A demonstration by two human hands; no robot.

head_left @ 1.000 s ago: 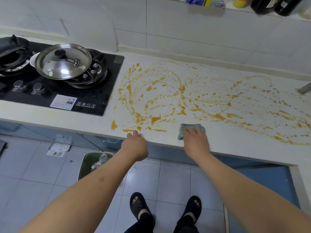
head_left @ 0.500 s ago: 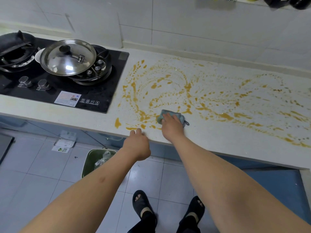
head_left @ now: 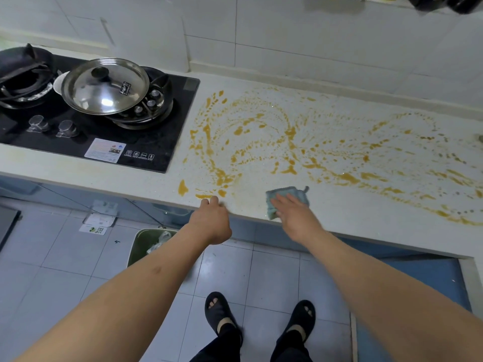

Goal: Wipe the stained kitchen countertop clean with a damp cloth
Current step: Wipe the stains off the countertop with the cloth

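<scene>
A white countertop (head_left: 352, 205) carries a wide swirl of orange-brown stains (head_left: 287, 142) from beside the stove to the right edge. A small folded blue-green cloth (head_left: 295, 195) lies near the counter's front edge. My right hand (head_left: 295, 215) presses flat on the cloth, fingers straight and spread. My left hand (head_left: 211, 220) rests its curled fingers on the counter's front edge, next to a stain blob (head_left: 183, 188); it holds nothing.
A black gas stove (head_left: 146, 150) sits at the left with a steel-lidded pan (head_left: 104, 84) and a dark wok (head_left: 21, 69). Below the counter stands a green waste bin (head_left: 146, 246) on the tiled floor. Bottles line a shelf at top right.
My right hand swept the cloth left into the stains, then back right toward the front edge. Stains in front of where it passed look thinner. The left hand stayed put.
</scene>
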